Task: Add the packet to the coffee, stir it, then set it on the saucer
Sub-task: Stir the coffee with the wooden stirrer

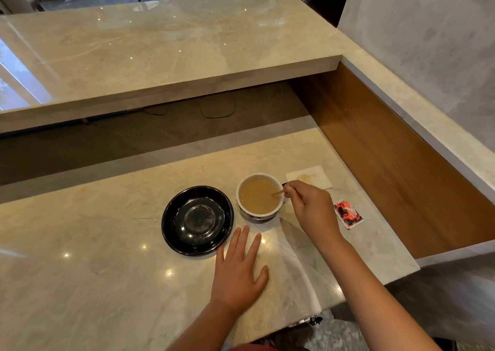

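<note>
Light: even, moderate, overhead | Glare: point reflections on marble counter (80, 243), window sheen far left | Focus: sharp | Distortion: wide-angle edge bowing

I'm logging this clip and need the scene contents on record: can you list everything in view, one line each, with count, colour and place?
cup: one, white, holding light brown coffee, on the counter right of the saucer
saucer: one, black, glossy, nothing on it, left of the cup
stir stick: one, light brown, one end dipped in the coffee
packet: one, red, black and white, lying flat on the counter right of the right hand
napkin: one, white with a brown stain, behind and right of the cup
counter: one, beige marble, under everything
upper ledge: one, beige marble, behind the counter
left hand: flat on the counter, near the saucer, holding nothing
right hand: pinching the stir stick beside the cup
</note>
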